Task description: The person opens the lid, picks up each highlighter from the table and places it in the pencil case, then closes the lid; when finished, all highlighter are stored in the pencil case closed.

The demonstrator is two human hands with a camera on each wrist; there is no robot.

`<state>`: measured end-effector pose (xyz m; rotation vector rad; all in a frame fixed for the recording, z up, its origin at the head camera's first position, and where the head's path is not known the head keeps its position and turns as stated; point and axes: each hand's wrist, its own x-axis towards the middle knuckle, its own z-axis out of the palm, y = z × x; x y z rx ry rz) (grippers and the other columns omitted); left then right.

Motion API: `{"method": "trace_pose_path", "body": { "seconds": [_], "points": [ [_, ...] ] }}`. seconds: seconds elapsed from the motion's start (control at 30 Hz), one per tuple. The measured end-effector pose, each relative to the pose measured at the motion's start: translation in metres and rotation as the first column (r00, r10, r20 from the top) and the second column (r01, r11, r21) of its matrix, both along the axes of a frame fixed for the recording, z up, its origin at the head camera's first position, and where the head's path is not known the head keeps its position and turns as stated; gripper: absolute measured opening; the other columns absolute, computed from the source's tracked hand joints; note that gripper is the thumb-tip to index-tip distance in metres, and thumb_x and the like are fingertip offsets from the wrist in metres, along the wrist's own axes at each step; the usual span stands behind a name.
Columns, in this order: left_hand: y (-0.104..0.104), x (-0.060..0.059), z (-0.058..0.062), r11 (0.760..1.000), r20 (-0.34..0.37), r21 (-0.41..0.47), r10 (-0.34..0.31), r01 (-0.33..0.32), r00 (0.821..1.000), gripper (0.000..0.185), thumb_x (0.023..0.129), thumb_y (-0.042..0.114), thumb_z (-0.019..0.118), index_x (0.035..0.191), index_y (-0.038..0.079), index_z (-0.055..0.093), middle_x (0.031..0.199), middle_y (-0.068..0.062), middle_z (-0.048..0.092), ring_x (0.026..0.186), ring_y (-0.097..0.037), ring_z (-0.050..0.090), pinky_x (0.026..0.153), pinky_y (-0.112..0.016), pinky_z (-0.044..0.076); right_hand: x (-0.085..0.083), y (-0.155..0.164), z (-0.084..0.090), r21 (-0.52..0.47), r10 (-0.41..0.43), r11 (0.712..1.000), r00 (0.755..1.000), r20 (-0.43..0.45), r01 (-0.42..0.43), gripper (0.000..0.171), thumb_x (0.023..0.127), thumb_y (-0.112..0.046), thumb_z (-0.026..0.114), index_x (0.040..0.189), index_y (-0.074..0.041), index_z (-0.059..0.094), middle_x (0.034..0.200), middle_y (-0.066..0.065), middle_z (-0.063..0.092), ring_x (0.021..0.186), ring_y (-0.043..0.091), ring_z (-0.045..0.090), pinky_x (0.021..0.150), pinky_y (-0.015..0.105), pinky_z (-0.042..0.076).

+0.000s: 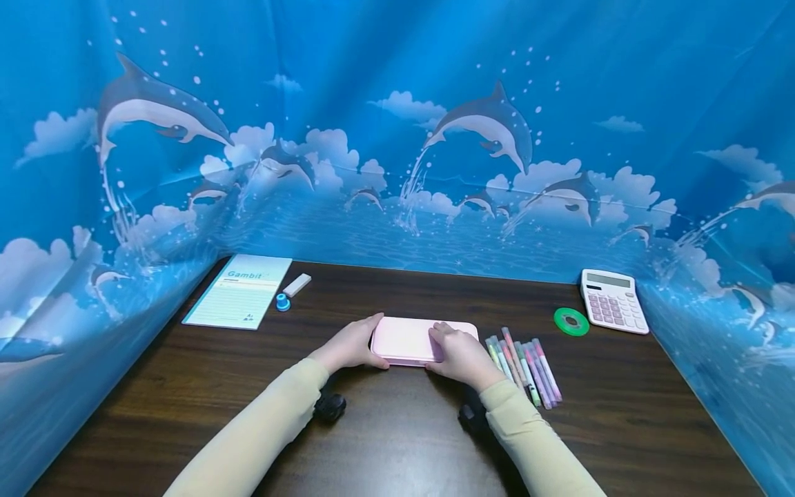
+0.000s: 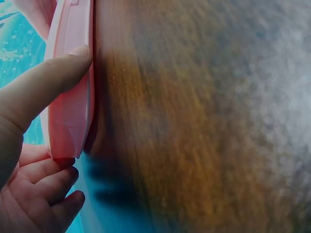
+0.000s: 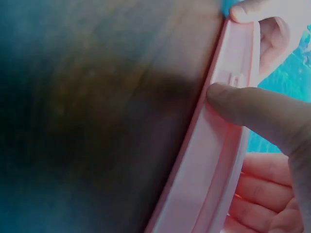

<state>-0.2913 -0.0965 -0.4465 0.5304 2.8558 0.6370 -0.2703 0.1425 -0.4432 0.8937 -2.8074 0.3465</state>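
A closed pink pencil case [image 1: 402, 337] lies flat on the table, between both hands in the head view. My left hand [image 1: 352, 343] grips its left end. In the left wrist view the thumb lies along the case's front side [image 2: 68, 121] and the other fingers curl at the end. My right hand [image 1: 461, 355] holds the case right of its middle, with fingers over the lid. The right wrist view shows that thumb pressed on the front side [image 3: 199, 170], beside a small clasp [image 3: 236, 79].
Several coloured markers [image 1: 524, 369] lie right of the case. Farther right are a green tape roll [image 1: 571, 322] and a calculator [image 1: 615, 301]. At the back left lie a notepad [image 1: 239, 293], a white eraser-like block [image 1: 297, 285] and a small blue round item [image 1: 282, 301].
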Motion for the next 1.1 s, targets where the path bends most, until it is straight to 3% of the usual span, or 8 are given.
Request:
{"method": "trace_pose_path", "body": {
  "seconds": [0.1,0.2,0.37,0.87,1.1],
  "points": [
    [0.000,0.000,0.000,1.000,0.004,-0.002,0.003,-0.003,1.000,0.107,0.068,0.044,0.084,0.148,0.000,0.028,0.148,-0.017,0.038,0.134,-0.030,0.040,0.109,-0.042,0.033,0.001,-0.004,0.001,0.049,0.009,0.999,0.999,-0.042,-0.007,0.056,0.071,-0.032,0.083,0.110,0.003,0.065,0.116,0.021,0.064,0.112,0.032,0.061,0.092,0.041,0.050],
    [0.000,-0.001,-0.001,1.000,0.003,0.001,0.001,-0.001,1.000,0.107,0.067,0.044,0.084,0.147,-0.001,0.028,0.147,-0.018,0.040,0.133,-0.031,0.041,0.109,-0.042,0.034,0.001,-0.006,0.003,0.094,0.021,0.996,0.997,-0.076,-0.014,0.047,0.069,-0.030,0.083,0.099,0.001,0.065,0.104,0.017,0.068,0.095,0.029,0.066,0.082,0.039,0.054],
    [0.001,-0.002,-0.002,1.000,0.002,0.005,-0.003,0.003,1.000,0.107,0.067,0.043,0.085,0.147,-0.001,0.029,0.145,-0.018,0.042,0.132,-0.030,0.043,0.108,-0.042,0.035,0.001,-0.008,0.002,0.161,0.058,0.986,0.988,-0.144,-0.035,0.039,0.065,-0.029,0.082,0.084,-0.004,0.059,0.083,0.008,0.063,0.069,0.021,0.060,0.063,0.034,0.052],
    [0.000,-0.003,-0.003,1.000,-0.019,0.014,-0.001,0.001,1.000,0.106,0.065,0.041,0.086,0.145,-0.001,0.030,0.142,-0.018,0.045,0.128,-0.029,0.047,0.107,-0.041,0.037,0.006,-0.018,0.009,0.234,0.102,0.970,0.980,-0.173,-0.060,0.030,0.064,-0.022,0.079,0.073,-0.005,0.056,0.066,0.004,0.053,0.058,0.016,0.049,0.055,0.032,0.048],
    [0.000,-0.003,-0.003,1.000,-0.032,0.021,-0.001,0.001,0.999,0.106,0.065,0.039,0.087,0.145,-0.003,0.031,0.142,-0.018,0.046,0.127,-0.030,0.047,0.106,-0.041,0.037,0.008,-0.023,0.008,0.262,0.127,0.963,0.967,-0.222,-0.067,0.024,0.063,-0.015,0.076,0.065,-0.007,0.054,0.062,0.005,0.053,0.058,0.019,0.052,0.054,0.034,0.049]
  ]
}}
